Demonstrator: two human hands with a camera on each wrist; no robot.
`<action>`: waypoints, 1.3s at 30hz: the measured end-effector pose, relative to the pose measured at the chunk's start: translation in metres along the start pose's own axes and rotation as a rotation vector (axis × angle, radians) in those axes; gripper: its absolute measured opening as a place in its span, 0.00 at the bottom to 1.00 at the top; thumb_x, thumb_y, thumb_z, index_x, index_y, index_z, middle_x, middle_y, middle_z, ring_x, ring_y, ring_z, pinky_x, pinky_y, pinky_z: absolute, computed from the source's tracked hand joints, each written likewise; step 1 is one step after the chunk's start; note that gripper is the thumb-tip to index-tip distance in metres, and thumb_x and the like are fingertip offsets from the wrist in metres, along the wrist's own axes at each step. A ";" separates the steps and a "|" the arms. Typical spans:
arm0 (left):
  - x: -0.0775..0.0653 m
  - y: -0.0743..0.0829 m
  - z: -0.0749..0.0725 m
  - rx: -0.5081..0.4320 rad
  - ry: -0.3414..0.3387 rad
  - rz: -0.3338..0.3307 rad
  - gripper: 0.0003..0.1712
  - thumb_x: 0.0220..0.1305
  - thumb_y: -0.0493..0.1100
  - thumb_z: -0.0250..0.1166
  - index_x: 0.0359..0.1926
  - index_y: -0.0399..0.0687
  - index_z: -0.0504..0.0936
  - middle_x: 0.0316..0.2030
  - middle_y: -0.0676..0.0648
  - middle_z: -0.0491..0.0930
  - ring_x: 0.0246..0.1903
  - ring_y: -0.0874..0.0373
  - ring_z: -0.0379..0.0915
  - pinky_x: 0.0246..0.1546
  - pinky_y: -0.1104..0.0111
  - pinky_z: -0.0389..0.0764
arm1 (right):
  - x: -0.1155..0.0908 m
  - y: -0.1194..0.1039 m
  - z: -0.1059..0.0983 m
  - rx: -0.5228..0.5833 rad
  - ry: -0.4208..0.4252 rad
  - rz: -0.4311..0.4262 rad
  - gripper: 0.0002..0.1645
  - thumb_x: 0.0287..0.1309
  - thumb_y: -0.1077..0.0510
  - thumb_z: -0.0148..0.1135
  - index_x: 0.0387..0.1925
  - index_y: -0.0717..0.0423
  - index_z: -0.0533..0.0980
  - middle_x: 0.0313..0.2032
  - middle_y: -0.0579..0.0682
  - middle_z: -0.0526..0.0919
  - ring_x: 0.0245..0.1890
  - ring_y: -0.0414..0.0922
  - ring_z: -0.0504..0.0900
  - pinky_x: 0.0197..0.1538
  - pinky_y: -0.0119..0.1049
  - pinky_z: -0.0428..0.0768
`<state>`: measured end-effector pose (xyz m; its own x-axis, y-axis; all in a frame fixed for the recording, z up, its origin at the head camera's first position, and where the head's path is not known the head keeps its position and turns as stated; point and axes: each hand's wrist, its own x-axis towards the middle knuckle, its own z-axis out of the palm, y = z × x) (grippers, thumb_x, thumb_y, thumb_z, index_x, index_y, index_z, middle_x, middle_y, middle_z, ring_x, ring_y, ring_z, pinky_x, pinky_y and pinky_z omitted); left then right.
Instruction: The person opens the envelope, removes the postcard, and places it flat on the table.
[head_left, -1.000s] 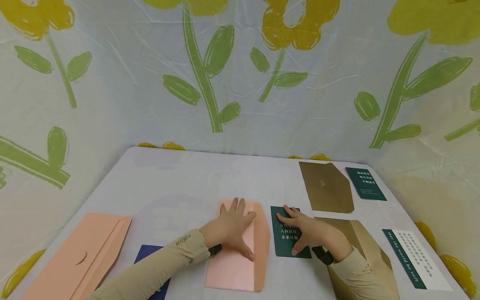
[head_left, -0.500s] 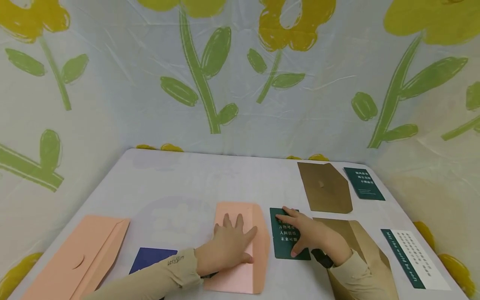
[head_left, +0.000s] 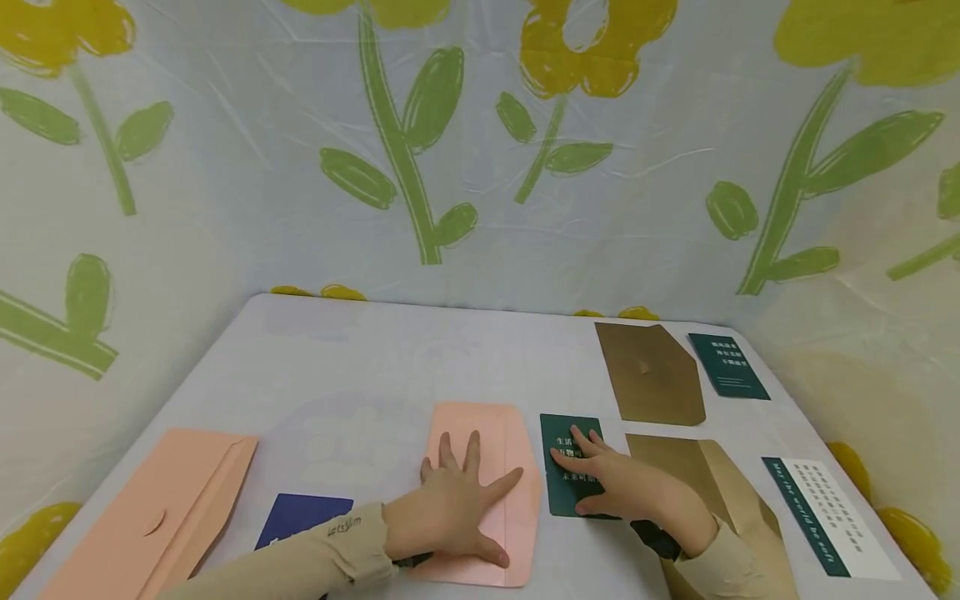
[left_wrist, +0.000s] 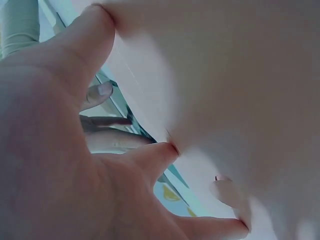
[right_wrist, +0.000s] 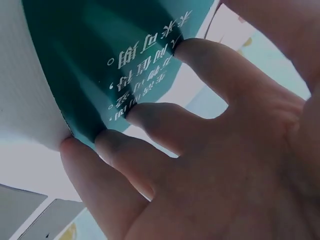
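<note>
My left hand [head_left: 457, 508] rests on a pink envelope [head_left: 521, 492] in the middle of the table, fingers spread wide. The envelope lies flat, its pointed flap extended to the right. In the left wrist view the fingertips touch the envelope's smooth surface [left_wrist: 240, 90]. To the right, my right hand [head_left: 630, 483] lies over a dark green card [head_left: 558, 425] with white printed characters. Its spread fingers touch the card, as the right wrist view of the green card [right_wrist: 85, 60] also shows. The palm hides part of the printing.
Two brown envelopes [head_left: 652, 375] [head_left: 720, 492] lie on the right. Beyond them are another green card [head_left: 727, 367] and a green-and-white card [head_left: 832, 517]. At left lie a larger pink envelope [head_left: 165, 508] and a navy card [head_left: 300, 517], partly under the left sleeve. A flower-print curtain [head_left: 300, 233] surrounds the table.
My left hand has slid toward me and slightly left over the pink envelope, its fingers spreading again. The right fingertips have shifted a little nearer on the green card.
</note>
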<state>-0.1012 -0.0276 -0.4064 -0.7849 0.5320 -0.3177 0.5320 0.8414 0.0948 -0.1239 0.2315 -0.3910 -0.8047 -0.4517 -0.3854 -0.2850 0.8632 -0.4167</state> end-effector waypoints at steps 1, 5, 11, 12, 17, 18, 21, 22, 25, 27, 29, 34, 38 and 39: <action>0.000 0.000 0.000 -0.004 0.000 -0.002 0.58 0.43 0.83 0.62 0.75 0.82 0.53 0.75 0.32 0.48 0.67 0.19 0.46 0.53 0.36 0.71 | 0.000 0.000 0.000 0.007 -0.001 -0.005 0.42 0.56 0.53 0.72 0.71 0.50 0.67 0.75 0.66 0.50 0.73 0.70 0.47 0.60 0.64 0.69; 0.003 -0.002 -0.001 -0.021 0.006 -0.010 0.58 0.43 0.83 0.63 0.75 0.82 0.53 0.75 0.31 0.47 0.68 0.19 0.45 0.54 0.35 0.70 | 0.004 0.000 -0.001 0.028 -0.004 0.010 0.42 0.56 0.53 0.73 0.71 0.51 0.67 0.75 0.67 0.49 0.73 0.69 0.45 0.62 0.67 0.65; 0.008 -0.006 -0.002 -0.039 0.017 -0.006 0.58 0.43 0.82 0.64 0.75 0.80 0.54 0.75 0.31 0.47 0.68 0.19 0.44 0.54 0.34 0.69 | 0.012 0.003 -0.003 0.044 0.005 0.005 0.43 0.55 0.53 0.73 0.71 0.53 0.67 0.75 0.68 0.48 0.73 0.71 0.43 0.62 0.68 0.63; 0.009 -0.006 -0.002 -0.036 0.018 -0.006 0.58 0.43 0.82 0.64 0.75 0.80 0.54 0.75 0.31 0.47 0.68 0.19 0.44 0.55 0.35 0.69 | 0.013 0.004 -0.004 0.045 0.007 0.005 0.43 0.55 0.53 0.74 0.71 0.53 0.67 0.75 0.69 0.48 0.73 0.71 0.43 0.62 0.68 0.63; 0.014 -0.009 -0.004 -0.029 0.020 -0.010 0.58 0.43 0.82 0.63 0.76 0.80 0.54 0.75 0.32 0.48 0.68 0.20 0.45 0.55 0.35 0.69 | 0.019 0.005 -0.007 0.045 0.014 0.006 0.43 0.55 0.54 0.74 0.71 0.54 0.67 0.74 0.69 0.48 0.72 0.72 0.43 0.62 0.69 0.63; 0.016 -0.010 -0.004 -0.027 0.020 -0.011 0.58 0.43 0.82 0.63 0.76 0.80 0.54 0.75 0.32 0.48 0.68 0.20 0.45 0.55 0.35 0.69 | 0.020 0.005 -0.007 0.041 0.015 0.002 0.43 0.55 0.54 0.74 0.71 0.54 0.67 0.74 0.70 0.48 0.72 0.72 0.44 0.61 0.69 0.63; 0.020 -0.012 -0.006 -0.027 0.021 -0.019 0.58 0.43 0.83 0.63 0.76 0.79 0.54 0.75 0.32 0.47 0.68 0.20 0.45 0.55 0.36 0.69 | 0.023 0.006 -0.010 0.030 0.020 -0.004 0.43 0.55 0.54 0.73 0.70 0.55 0.67 0.74 0.70 0.48 0.72 0.73 0.44 0.61 0.69 0.64; 0.023 -0.013 -0.006 -0.032 0.024 -0.020 0.58 0.43 0.82 0.63 0.76 0.79 0.55 0.75 0.32 0.47 0.68 0.20 0.45 0.55 0.35 0.69 | 0.024 0.006 -0.011 0.029 0.022 -0.003 0.43 0.55 0.54 0.73 0.70 0.55 0.67 0.74 0.71 0.48 0.72 0.73 0.44 0.61 0.68 0.65; 0.029 -0.017 -0.008 -0.029 0.030 -0.027 0.58 0.43 0.82 0.63 0.76 0.79 0.55 0.75 0.32 0.47 0.68 0.20 0.45 0.55 0.36 0.69 | 0.028 0.006 -0.014 0.029 0.023 -0.001 0.42 0.56 0.54 0.73 0.71 0.55 0.67 0.74 0.71 0.47 0.72 0.73 0.43 0.61 0.67 0.65; 0.033 -0.019 -0.010 -0.029 0.032 -0.033 0.58 0.43 0.82 0.63 0.75 0.79 0.55 0.75 0.32 0.47 0.68 0.21 0.45 0.56 0.36 0.69 | 0.030 0.006 -0.015 0.033 0.023 0.010 0.42 0.56 0.53 0.73 0.71 0.55 0.67 0.74 0.71 0.46 0.72 0.72 0.42 0.62 0.66 0.65; 0.037 -0.022 -0.012 -0.014 0.027 -0.038 0.58 0.43 0.83 0.63 0.75 0.80 0.54 0.75 0.32 0.47 0.69 0.21 0.45 0.56 0.37 0.69 | 0.034 0.008 -0.016 0.034 0.026 0.010 0.42 0.57 0.54 0.73 0.71 0.55 0.67 0.74 0.71 0.46 0.72 0.73 0.42 0.63 0.66 0.64; 0.048 -0.027 -0.015 -0.003 0.008 -0.063 0.58 0.43 0.83 0.63 0.76 0.81 0.53 0.76 0.34 0.46 0.69 0.23 0.44 0.58 0.38 0.68 | 0.041 0.012 -0.018 0.021 0.037 0.007 0.42 0.58 0.53 0.72 0.71 0.55 0.66 0.74 0.70 0.46 0.72 0.72 0.42 0.64 0.67 0.62; 0.056 -0.032 -0.018 -0.021 -0.001 -0.081 0.58 0.43 0.82 0.64 0.75 0.81 0.53 0.76 0.34 0.46 0.70 0.23 0.43 0.59 0.38 0.67 | 0.047 0.014 -0.020 0.013 0.044 0.013 0.42 0.58 0.52 0.72 0.71 0.54 0.66 0.74 0.70 0.46 0.72 0.72 0.42 0.63 0.69 0.60; 0.058 -0.033 -0.019 -0.028 -0.002 -0.082 0.58 0.44 0.82 0.64 0.75 0.81 0.54 0.76 0.34 0.46 0.70 0.23 0.43 0.60 0.38 0.66 | 0.049 0.014 -0.021 0.011 0.045 0.015 0.42 0.58 0.52 0.72 0.71 0.53 0.66 0.74 0.70 0.46 0.72 0.72 0.43 0.63 0.70 0.60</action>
<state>-0.1703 -0.0232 -0.4095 -0.8250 0.4609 -0.3269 0.4567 0.8846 0.0946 -0.1781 0.2267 -0.3985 -0.8313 -0.4278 -0.3548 -0.2668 0.8672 -0.4205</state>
